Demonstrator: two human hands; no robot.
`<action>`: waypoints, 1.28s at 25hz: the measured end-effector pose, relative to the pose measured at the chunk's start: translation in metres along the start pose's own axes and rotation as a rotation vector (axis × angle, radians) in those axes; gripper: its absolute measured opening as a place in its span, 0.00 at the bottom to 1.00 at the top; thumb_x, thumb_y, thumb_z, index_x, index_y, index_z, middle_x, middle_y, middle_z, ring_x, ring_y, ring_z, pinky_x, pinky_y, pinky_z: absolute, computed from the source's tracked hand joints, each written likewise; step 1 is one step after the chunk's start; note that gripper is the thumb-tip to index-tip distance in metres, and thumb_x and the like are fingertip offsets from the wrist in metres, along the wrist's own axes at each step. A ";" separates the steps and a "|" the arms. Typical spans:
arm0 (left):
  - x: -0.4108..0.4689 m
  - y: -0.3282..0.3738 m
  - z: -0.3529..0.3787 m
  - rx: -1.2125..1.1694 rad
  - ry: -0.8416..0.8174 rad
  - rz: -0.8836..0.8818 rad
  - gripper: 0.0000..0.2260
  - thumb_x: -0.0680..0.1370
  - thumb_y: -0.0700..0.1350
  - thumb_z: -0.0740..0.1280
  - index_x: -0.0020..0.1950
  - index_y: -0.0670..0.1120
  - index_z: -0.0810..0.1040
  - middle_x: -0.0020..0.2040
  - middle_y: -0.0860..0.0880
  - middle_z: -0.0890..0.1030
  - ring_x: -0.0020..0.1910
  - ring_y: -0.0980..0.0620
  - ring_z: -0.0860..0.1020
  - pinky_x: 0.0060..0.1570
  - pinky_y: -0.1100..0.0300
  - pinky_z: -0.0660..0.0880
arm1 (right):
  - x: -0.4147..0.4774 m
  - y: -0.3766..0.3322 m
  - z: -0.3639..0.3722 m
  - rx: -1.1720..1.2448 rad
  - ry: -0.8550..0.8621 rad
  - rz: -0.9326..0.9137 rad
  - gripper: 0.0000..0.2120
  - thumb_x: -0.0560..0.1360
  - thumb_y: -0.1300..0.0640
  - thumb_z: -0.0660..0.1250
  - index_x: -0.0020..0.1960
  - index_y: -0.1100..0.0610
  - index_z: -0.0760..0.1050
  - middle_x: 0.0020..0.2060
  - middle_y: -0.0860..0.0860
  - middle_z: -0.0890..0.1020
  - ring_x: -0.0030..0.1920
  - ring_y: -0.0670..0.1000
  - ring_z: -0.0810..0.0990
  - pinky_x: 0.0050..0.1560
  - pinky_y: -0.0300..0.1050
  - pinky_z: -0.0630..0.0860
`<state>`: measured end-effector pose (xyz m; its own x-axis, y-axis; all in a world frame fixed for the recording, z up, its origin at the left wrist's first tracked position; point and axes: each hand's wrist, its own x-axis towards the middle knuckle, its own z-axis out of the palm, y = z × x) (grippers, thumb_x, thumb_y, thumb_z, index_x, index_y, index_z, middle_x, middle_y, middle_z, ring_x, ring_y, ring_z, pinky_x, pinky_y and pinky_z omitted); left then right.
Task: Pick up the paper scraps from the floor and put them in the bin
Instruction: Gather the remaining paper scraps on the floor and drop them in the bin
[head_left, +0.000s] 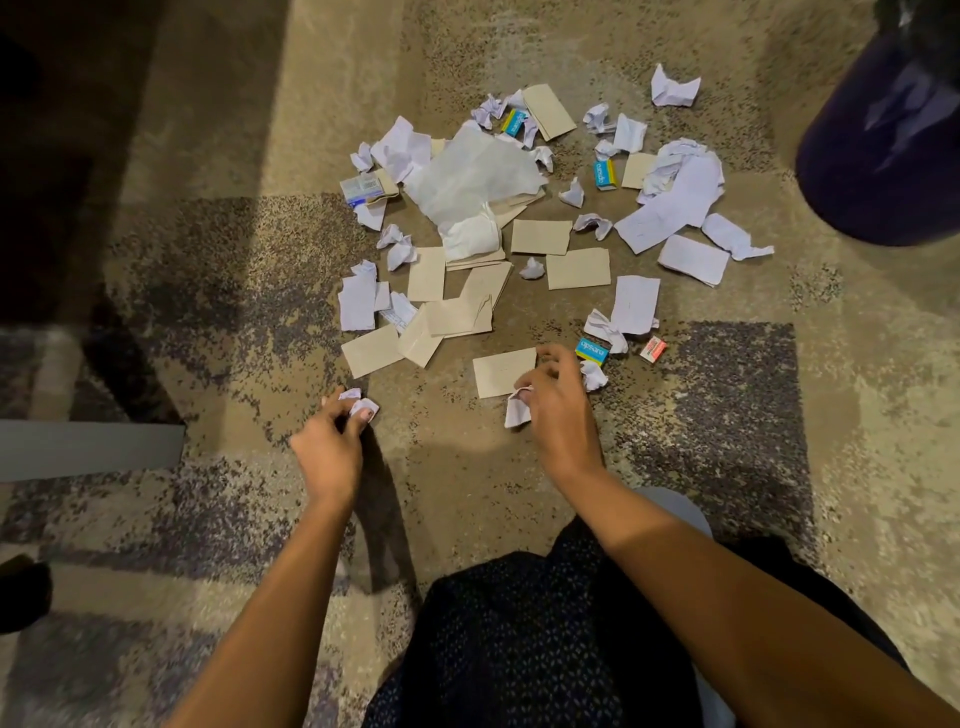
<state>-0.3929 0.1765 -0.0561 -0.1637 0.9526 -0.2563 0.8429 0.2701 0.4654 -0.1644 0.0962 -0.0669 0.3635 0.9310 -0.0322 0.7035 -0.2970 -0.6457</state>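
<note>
Several paper scraps lie scattered on the carpet: white crumpled balls, white sheets, a large white sheet (472, 174) and flat tan cards (540, 236). My left hand (332, 441) pinches a small crumpled white scrap (358, 402) at the near left edge of the pile. My right hand (558, 410) grips a white scrap (517, 410) and hovers over a tan card (501, 371). A crumpled ball (594, 375) lies just right of that hand. The dark bin (883, 150) stands at the upper right.
Small blue boxes (592, 351) (605, 174) (514, 122) and a red-white box (653, 349) lie among the scraps. A grey board (88, 449) juts in from the left. Dark furniture shades the upper left. My knees in dark patterned cloth fill the bottom centre.
</note>
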 end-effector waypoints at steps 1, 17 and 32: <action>0.002 0.000 0.001 -0.004 0.005 -0.014 0.13 0.76 0.46 0.68 0.59 0.43 0.81 0.55 0.42 0.82 0.54 0.44 0.79 0.59 0.55 0.72 | 0.004 0.001 0.001 0.019 0.005 0.012 0.10 0.74 0.62 0.65 0.54 0.53 0.74 0.61 0.48 0.75 0.62 0.52 0.73 0.57 0.54 0.76; 0.007 0.048 -0.006 0.069 -0.065 -0.132 0.14 0.74 0.45 0.71 0.57 0.40 0.81 0.52 0.39 0.83 0.49 0.42 0.81 0.53 0.55 0.76 | -0.002 0.015 -0.080 0.191 0.182 -0.066 0.08 0.71 0.71 0.69 0.47 0.63 0.82 0.46 0.54 0.79 0.45 0.38 0.72 0.45 0.20 0.68; -0.150 0.490 -0.034 -0.720 -0.282 0.761 0.07 0.72 0.51 0.72 0.45 0.48 0.84 0.43 0.49 0.85 0.39 0.52 0.84 0.45 0.52 0.81 | 0.061 0.030 -0.365 0.272 1.162 0.121 0.04 0.75 0.59 0.66 0.48 0.54 0.78 0.41 0.49 0.75 0.35 0.47 0.77 0.38 0.44 0.75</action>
<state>0.0267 0.1710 0.2391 0.4759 0.8635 0.1670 0.1597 -0.2715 0.9491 0.1014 0.0668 0.1905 0.8507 0.1103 0.5139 0.5256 -0.1846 -0.8305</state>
